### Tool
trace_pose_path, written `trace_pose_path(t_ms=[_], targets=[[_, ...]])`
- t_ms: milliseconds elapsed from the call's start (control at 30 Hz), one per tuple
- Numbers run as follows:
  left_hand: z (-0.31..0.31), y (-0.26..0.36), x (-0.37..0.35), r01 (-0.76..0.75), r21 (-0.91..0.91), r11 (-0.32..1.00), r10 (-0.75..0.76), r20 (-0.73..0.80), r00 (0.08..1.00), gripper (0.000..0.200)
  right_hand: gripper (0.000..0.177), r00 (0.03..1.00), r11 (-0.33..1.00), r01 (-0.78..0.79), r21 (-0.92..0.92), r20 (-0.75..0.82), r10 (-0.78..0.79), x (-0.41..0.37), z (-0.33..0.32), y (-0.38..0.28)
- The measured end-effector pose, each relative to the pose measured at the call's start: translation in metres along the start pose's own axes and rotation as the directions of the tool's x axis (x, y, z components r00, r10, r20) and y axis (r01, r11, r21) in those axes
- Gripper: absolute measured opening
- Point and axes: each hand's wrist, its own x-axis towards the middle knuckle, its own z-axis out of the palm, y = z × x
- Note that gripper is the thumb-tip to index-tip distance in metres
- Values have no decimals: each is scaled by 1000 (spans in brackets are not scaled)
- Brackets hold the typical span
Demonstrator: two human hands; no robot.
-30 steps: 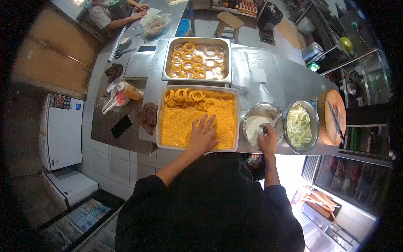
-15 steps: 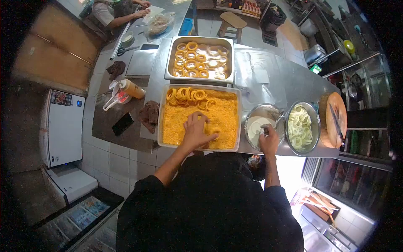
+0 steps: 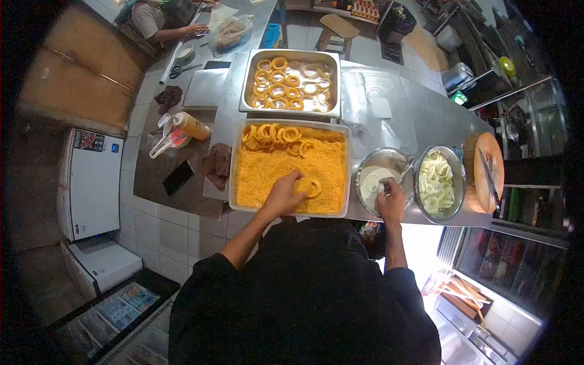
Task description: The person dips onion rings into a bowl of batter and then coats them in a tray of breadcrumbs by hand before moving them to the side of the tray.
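Note:
A rectangular tub (image 3: 348, 167) holds orange breadcrumbs (image 3: 258, 176). My left hand (image 3: 285, 193) is low over the crumbs, thumb and fingers closed on a crumb-coated onion ring (image 3: 314, 188). Several other coated onion rings (image 3: 267, 132) are bunched along the tub's far side. To the right, my right hand (image 3: 390, 202) hangs over a metal bowl of pale batter (image 3: 370, 185), its batter-smeared fingers bent together. Whatever those fingers may hold is hidden. Beside it, a second metal bowl (image 3: 463, 182) contains raw sliced onion rings (image 3: 437, 182).
Beyond the tub, a steel tray (image 3: 243, 103) carries coated rings laid in rows. At the right, a knife (image 3: 486, 173) lies on a round wooden board (image 3: 471, 152). A squeeze bottle (image 3: 193, 129), brown cloth (image 3: 217, 167) and phone (image 3: 177, 178) are leftward. A co-worker's hand (image 3: 194, 28) appears at the far table.
My left hand has drawn slightly nearer and closed on a coated ring, which now shows clearly above the crumbs. My right hand stays over the batter. The co-worker's hand has shifted.

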Motion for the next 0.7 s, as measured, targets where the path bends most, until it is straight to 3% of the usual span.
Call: trace_pose_path(t_ms=[67,100,167,200,267,300,367,500,567,700], targets=[[-9,26,0,74,-215,974,-42,152,988,66,29,999,999,34,-17,-19,-35,1,-2,-3],[-10,30,-1,74,-216,974,-41,152,988,66,29,999,999,35,-19,-19,-35,0,-2,-3],[-10,34,-5,-206,266,942,221,-30,975,75,30,1000,999,-7,-51,-15,7,0,-1,-3],[-10,34,-7,-207,267,941,224,-31,974,75,30,1000,999,-6,-50,-18,5,1,0,-2],[-10,33,-12,-176,476,862,202,-4,979,73,33,997,996,-65,-58,33,67,1,0,4],[-9,27,-9,-179,477,861,205,-3,979,73,33,997,996,-66,-58,30,67,2,-1,4],[1,4,0,-24,413,910,4,48,999,66,33,999,999,-43,-29,17,44,1,0,3],[7,-17,6,-2,304,953,12,-30,999,48,32,998,998,-54,-34,13,54,2,0,4],[2,-4,8,-93,8,996,92,26,995,46,31,998,996,-56,-75,21,57,1,-1,2],[-2,25,0,-182,27,983,178,113,978,43,26,999,997,32,-74,-5,-33,2,1,2]])
